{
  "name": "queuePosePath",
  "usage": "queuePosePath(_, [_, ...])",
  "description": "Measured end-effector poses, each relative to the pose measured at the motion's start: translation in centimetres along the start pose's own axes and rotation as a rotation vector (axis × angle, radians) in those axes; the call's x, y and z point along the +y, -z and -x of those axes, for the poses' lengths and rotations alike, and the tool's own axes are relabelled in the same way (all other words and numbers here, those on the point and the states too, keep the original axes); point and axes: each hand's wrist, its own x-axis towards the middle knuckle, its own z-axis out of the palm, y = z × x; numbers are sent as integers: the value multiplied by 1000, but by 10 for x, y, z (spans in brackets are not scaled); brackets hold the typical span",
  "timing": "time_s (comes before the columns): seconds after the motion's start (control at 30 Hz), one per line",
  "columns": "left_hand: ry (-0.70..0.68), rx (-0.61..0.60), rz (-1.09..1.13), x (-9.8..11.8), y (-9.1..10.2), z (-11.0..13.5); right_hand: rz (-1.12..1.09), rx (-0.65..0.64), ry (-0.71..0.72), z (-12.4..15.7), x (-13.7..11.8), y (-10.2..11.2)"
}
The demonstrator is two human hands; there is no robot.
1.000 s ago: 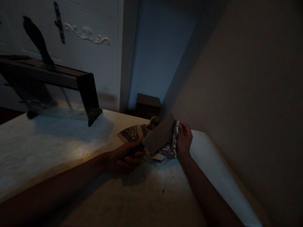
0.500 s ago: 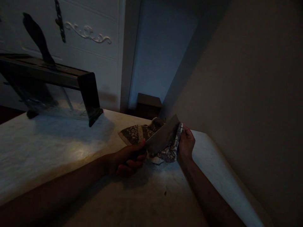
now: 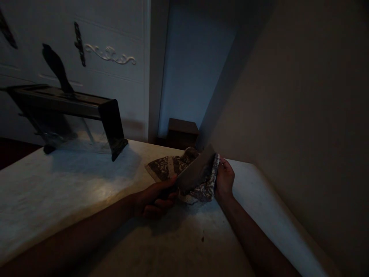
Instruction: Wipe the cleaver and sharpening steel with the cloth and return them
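My left hand (image 3: 154, 198) grips the dark handle of a cleaver (image 3: 196, 172), whose broad blade points up and to the right. Under and around the far end of the blade lies a patterned grey-and-white cloth (image 3: 167, 169), bunched on the pale countertop (image 3: 72, 188). My right hand (image 3: 224, 181) holds the cloth against the blade's right side. The room is dim.
A dark knife rack with a clear front (image 3: 66, 115) stands at the back left of the countertop, with one black handle (image 3: 56, 67) sticking up from it. A white panelled door lies behind it. A beige wall runs along the right. A small dark box (image 3: 183, 130) sits beyond the counter's far edge.
The cleaver blade has turned from nearly flat towards me to more edge-on, and the right hand has shifted the cloth slightly along it. The view has dropped a little.
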Motion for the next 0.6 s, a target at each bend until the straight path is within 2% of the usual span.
queuePosePath(0.27, [-37,152,-154,2,-15,-3,-100,-165,-151,-10,2,3])
queuePosePath(0.4, [-76,256,-277,3,-21,-3,-142,-176,-213,-15,5,6])
queuePosePath(0.6, [-202,339,-421,10,-24,4,-193,-148,-281,-20,14,10])
